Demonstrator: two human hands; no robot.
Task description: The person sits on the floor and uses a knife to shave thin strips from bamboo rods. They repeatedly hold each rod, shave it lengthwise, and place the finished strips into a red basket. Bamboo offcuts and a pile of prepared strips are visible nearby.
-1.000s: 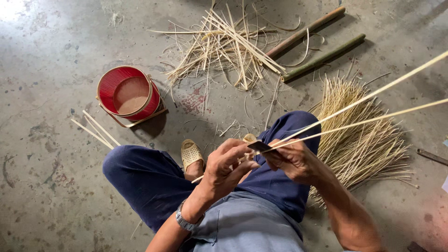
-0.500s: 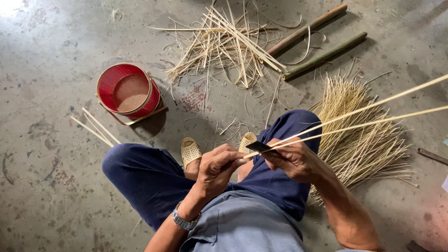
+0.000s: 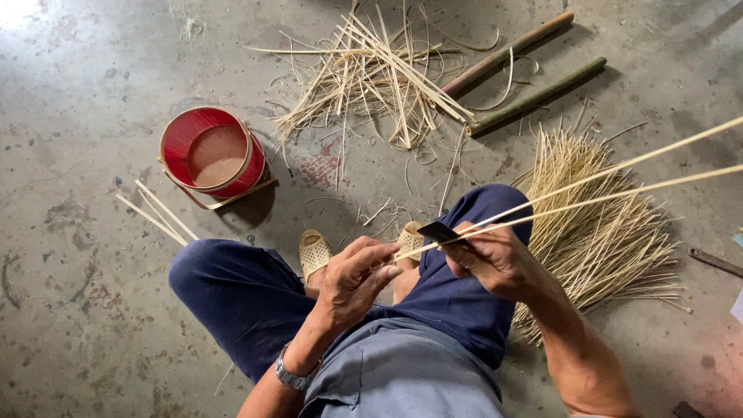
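Observation:
I sit on a concrete floor with my knees apart, in blue trousers. My right hand (image 3: 495, 259) grips a dark knife blade (image 3: 439, 231) set into the end of a long pale bamboo strip (image 3: 611, 184). The strip is split into two thin halves that run up and to the right out of view. My left hand (image 3: 357, 279) pinches the near end of the strip just left of the blade. A watch sits on my left wrist (image 3: 292, 377).
A red basket (image 3: 213, 157) stands at the left with three loose strips (image 3: 159, 215) beside it. A messy heap of bamboo shavings (image 3: 379, 73) and two bamboo poles (image 3: 534, 97) lie ahead. A fan of thin slivers (image 3: 600, 224) lies at my right.
My left hand has slid a little along the strip's near end, and the two split halves have spread slightly further apart. My right hand and the knife stay in place.

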